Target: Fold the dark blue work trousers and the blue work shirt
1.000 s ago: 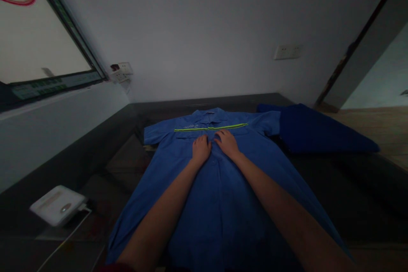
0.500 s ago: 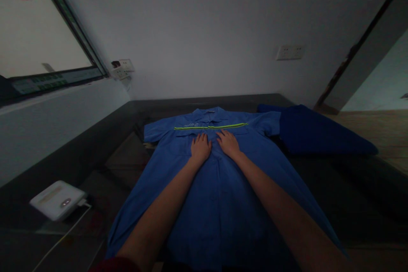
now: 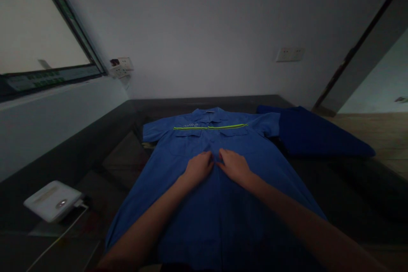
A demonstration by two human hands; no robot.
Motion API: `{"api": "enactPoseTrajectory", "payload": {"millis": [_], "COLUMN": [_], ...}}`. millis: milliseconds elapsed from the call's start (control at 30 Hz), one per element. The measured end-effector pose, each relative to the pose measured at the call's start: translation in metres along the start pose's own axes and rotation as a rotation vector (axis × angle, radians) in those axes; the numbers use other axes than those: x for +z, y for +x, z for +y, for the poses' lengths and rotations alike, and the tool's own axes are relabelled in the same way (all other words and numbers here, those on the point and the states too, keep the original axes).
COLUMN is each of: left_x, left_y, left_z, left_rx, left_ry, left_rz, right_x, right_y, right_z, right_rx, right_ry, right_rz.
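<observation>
A blue short-sleeved work shirt (image 3: 191,221) lies spread front side up, its collar at the far end. A yellow-green stripe (image 3: 228,126) crosses its chest above two flapped pockets. At the front placket below the pockets, my left hand (image 3: 199,167) has its fingers bent inward and closed on the cloth. Facing it from the other side of the placket, my right hand (image 3: 235,166) is curled too, thumb and forefinger at the fabric. A narrow gap separates the two hands. The fingertips are partly hidden and dim.
The shirt rests on a dark table (image 3: 117,204). To the right lies a folded darker blue cloth (image 3: 318,136), touching the sleeve. A white device (image 3: 54,201) with a cable stands at the left. Wall sockets (image 3: 290,54) and a window frame (image 3: 73,25) are beyond.
Both hands have slid down from the chest pockets to the placket, towards me. Their fingers, flat before, are now curled at the cloth. The shirt lies nearly unchanged.
</observation>
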State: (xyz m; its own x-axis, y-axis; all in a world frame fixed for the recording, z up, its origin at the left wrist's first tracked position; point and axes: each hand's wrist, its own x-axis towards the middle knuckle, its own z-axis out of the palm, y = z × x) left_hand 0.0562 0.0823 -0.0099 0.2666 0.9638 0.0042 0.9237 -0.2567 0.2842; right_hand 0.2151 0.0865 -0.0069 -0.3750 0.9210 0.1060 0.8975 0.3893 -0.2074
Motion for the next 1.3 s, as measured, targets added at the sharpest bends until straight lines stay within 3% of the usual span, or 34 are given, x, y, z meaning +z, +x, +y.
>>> {"api": "enactPoseTrajectory", "payload": {"millis": [200, 600, 867, 1033, 1167, 1300], "left_x": [0.013, 0.016, 0.010, 0.009, 0.011, 0.012], "left_y": [-0.001, 0.000, -0.003, -0.003, -0.002, -0.001], "left_z": [-0.002, -0.008, -0.004, -0.005, -0.007, -0.008], "left_rx": [0.012, 0.041, 0.001, 0.065, 0.104, 0.111], "left_ry": [-0.036, -0.062, -0.018, -0.049, -0.145, -0.170], "left_rz": [0.012, 0.015, -0.022, 0.036, 0.105, 0.084], "right_x": [0.013, 0.007, -0.002, -0.006, 0.016, 0.035], "right_y": [-0.004, -0.006, -0.009, -0.006, -0.001, 0.001], "right_z": [0.001, -0.003, -0.010, -0.010, -0.001, 0.011], "right_rx": [0.096, 0.129, 0.161, 0.177, 0.172, 0.161], "right_ry": [-0.117, -0.088, -0.170, 0.070, 0.332, 0.586], "right_rz": [-0.051, -0.119, -0.016, 0.039, 0.077, 0.125]}}
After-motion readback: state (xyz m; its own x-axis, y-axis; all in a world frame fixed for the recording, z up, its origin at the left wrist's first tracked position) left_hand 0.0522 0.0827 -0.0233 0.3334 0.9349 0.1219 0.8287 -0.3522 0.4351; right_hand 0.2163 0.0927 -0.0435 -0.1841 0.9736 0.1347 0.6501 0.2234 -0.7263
